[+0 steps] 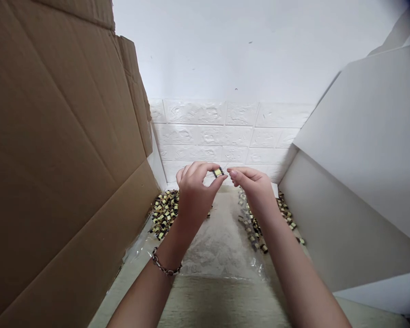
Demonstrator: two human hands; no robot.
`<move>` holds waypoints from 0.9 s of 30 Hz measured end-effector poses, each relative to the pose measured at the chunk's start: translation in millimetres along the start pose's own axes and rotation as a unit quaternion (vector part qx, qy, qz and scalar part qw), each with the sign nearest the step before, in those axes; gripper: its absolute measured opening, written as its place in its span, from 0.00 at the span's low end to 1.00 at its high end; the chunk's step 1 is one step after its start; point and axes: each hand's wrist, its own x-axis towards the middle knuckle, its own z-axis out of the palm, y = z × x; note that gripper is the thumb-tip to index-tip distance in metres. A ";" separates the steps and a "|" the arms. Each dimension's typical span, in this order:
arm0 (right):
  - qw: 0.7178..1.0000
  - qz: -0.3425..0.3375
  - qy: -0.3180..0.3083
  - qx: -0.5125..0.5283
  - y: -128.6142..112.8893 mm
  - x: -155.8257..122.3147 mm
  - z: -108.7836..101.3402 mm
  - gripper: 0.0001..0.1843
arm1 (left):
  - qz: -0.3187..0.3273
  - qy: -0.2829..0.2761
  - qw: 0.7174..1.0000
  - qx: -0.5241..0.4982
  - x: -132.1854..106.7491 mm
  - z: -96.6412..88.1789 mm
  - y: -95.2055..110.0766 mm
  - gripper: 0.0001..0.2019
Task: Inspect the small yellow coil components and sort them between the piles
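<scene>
Between the thumb and index finger of my left hand (196, 184) is a small transformer coil (218, 172), yellow in the middle with black pinned ends. It is raised above the table. Just to its right, the fingertips of my right hand (253, 182) are pinched together, close to the coil's end. A faint thin line, perhaps a wire, shows near those fingertips, but what they hold is too small to make out. A heap of similar coils (164, 214) lies beyond my left forearm, and more coils (259, 239) lie around my right wrist.
A clear plastic sheet (218, 255) covers part of the pale table (225, 303). Tall brown cardboard (71, 150) walls the left side, and a white-grey panel (348, 214) stands on the right. White brick-patterned wall (208, 136) closes the back.
</scene>
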 end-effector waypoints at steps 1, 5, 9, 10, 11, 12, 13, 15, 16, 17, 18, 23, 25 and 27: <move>1.000 -0.002 -0.003 0.014 0.7 -0.4 1.5 0.07 | 0.002 0.002 1.000 0.002 -0.2 0.5 0.3 0.08; 1.000 0.001 -0.004 0.020 1.1 -2.4 3.3 0.06 | 0.009 0.003 1.000 0.003 -0.8 2.7 1.0 0.08; 1.000 0.014 0.012 0.025 1.7 -2.6 1.9 0.07 | 0.018 0.001 1.000 0.007 -1.7 3.6 1.5 0.08; 0.999 0.016 0.016 0.027 2.0 -2.5 1.8 0.07 | 0.018 0.000 1.000 0.008 -2.0 3.6 1.7 0.08; 0.999 0.017 0.018 0.028 2.3 -2.4 1.8 0.07 | 0.019 -0.003 1.000 0.010 -2.3 3.6 1.9 0.07; 0.999 0.017 0.019 0.029 2.6 -2.3 1.9 0.08 | 0.018 -0.005 1.000 0.011 -2.6 3.6 2.1 0.07; 0.999 0.016 0.021 0.029 2.8 -2.3 2.2 0.08 | 0.018 -0.006 1.000 0.011 -2.8 3.7 2.2 0.07; 0.999 0.012 0.024 0.033 3.0 -2.3 2.8 0.08 | 0.018 -0.009 1.000 0.013 -3.1 3.8 2.4 0.08; 0.999 0.010 0.025 0.038 3.1 -2.3 3.2 0.07 | 0.019 -0.010 1.000 0.013 -3.1 3.9 2.4 0.08; 0.999 0.007 0.025 0.042 3.1 -2.4 3.5 0.07 | 0.019 -0.012 1.000 0.014 -3.2 4.0 2.3 0.08; 0.999 0.003 0.026 0.044 3.0 -2.5 3.7 0.06 | 0.020 -0.014 1.000 0.014 -3.2 4.1 2.3 0.08; 0.998 -0.004 0.040 0.046 2.1 -4.3 4.6 0.05 | 0.024 -0.016 1.000 0.009 -2.8 4.3 2.0 0.08; 0.997 0.008 0.044 0.055 2.0 -5.1 5.0 0.06 | 0.023 -0.013 1.000 0.005 -2.5 4.4 2.2 0.08; 0.996 0.022 0.038 0.081 2.1 -5.2 5.7 0.07 | 0.020 -0.008 1.000 -0.002 -2.2 4.4 2.7 0.08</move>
